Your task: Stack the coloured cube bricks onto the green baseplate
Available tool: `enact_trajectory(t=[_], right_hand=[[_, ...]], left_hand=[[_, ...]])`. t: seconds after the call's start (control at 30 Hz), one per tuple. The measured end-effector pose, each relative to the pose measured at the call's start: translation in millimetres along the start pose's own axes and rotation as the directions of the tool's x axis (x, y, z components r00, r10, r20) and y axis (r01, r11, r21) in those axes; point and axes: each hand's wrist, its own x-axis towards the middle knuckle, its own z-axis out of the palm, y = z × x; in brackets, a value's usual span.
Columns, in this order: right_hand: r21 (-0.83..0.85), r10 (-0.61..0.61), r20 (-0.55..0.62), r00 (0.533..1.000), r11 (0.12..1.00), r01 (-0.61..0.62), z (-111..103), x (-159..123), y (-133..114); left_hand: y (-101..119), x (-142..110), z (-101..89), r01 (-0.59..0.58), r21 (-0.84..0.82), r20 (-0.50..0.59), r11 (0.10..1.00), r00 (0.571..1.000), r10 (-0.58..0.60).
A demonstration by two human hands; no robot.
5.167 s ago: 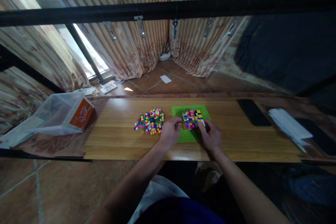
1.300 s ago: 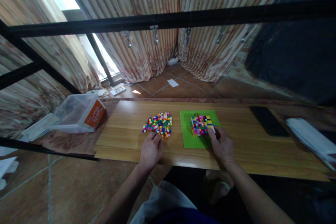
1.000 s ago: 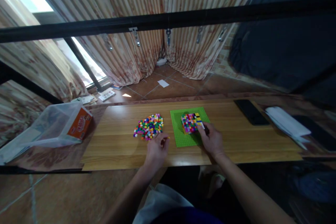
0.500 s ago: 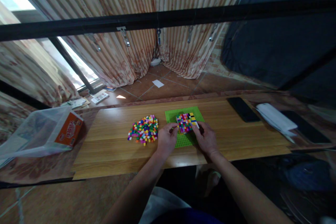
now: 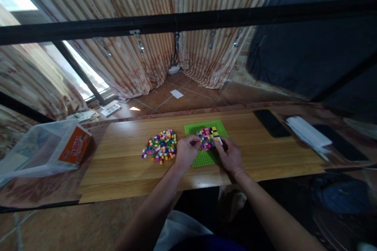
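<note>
A block of many-coloured building bricks (image 5: pixel 207 136) stands on a green studded baseplate (image 5: pixel 203 160). My right hand (image 5: pixel 230 155) grips the block's right side, its thumb against the near right corner beside some white bricks. My left hand (image 5: pixel 187 151) is pinched at the block's left edge, with thumb and forefinger together. A small brick showed at those fingertips a second ago; now the fingers hide what is between them. Just left of this hand lies a loose pile of small coloured bricks (image 5: pixel 160 146).
Everything rests on a long wooden board (image 5: pixel 118 164). A black phone (image 5: pixel 271 123) lies at its right end, with white papers (image 5: pixel 309 131) and another dark flat thing (image 5: pixel 340 142) beyond. A clear plastic box (image 5: pixel 44 149) with an orange label is at left. A black bar (image 5: pixel 176 21) crosses above.
My left hand went to the pile, came away with a small yellow brick, and moved right to the block's left edge. My right hand stayed on the block. The camera view shifted.
</note>
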Motion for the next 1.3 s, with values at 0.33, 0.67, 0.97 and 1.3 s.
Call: enact_trajectory(t=[0.33, 0.67, 0.97, 1.3], right_hand=[[-0.009, -0.005, 0.001, 1.000, 1.000, 0.005, -1, 0, -1], [-0.007, 0.015, 0.012, 1.000, 1.000, -0.015, 0, 0, 2], [-0.003, 0.011, 0.011, 1.000, 1.000, -0.011, -1, 0, -1], [-0.040, 0.004, 0.002, 1.000, 0.999, -0.003, -3, -1, 1]], left_hand=[[1, 3, -2.3, 0.041, -0.080, 0.024, 0.996, 0.999, -0.039], [-10, 5, 1.1, 0.071, -0.086, -0.009, 0.994, 0.997, -0.072], [-4, 8, 6.2, 0.137, -0.118, -0.032, 0.984, 0.989, -0.142], [-2, 5, 13.9, 0.140, -0.090, -0.076, 0.986, 0.986, -0.147]])
